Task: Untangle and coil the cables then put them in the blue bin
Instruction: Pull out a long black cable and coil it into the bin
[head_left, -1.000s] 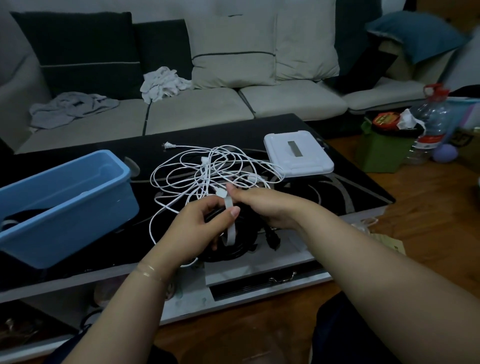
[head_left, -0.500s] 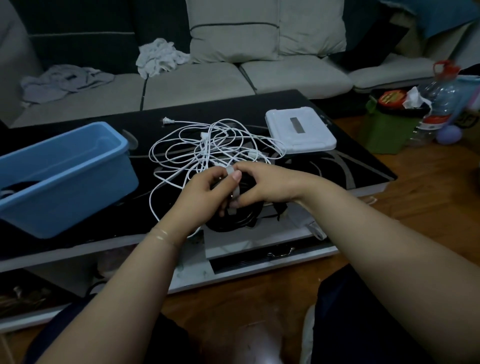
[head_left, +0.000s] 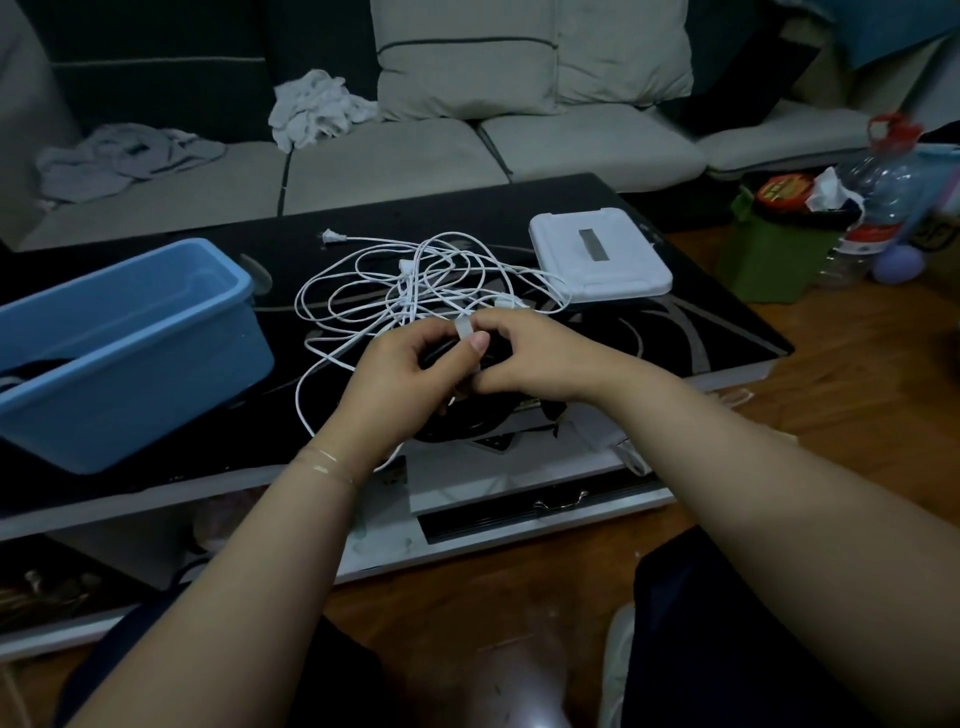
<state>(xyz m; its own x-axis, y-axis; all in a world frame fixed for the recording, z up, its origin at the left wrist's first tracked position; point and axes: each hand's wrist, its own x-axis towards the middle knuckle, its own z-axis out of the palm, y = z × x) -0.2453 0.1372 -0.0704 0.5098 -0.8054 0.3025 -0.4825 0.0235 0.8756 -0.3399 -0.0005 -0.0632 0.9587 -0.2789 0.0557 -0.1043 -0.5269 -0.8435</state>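
Note:
A tangle of thin white cables (head_left: 415, 280) lies on the black coffee table (head_left: 675, 322), one plug end at the back. Just in front of it a coiled black cable (head_left: 467, 415) rests near the table's front edge. My left hand (head_left: 400, 379) and my right hand (head_left: 524, 358) meet over the black coil, both curled round it and pinching a short white strap (head_left: 464, 328) that wraps it. The blue bin (head_left: 130, 343) stands at the left, a dark cable lying inside it.
A white flat box (head_left: 597, 254) sits at the table's back right. Behind the table stands a sofa with cushions and crumpled cloths (head_left: 317, 106). A green bin (head_left: 769, 249) and a water bottle (head_left: 878, 192) stand on the wooden floor at right.
The hanging white strap has been drawn up and folded over the black coil between my fingers. Both hands have closed in together over the coil.

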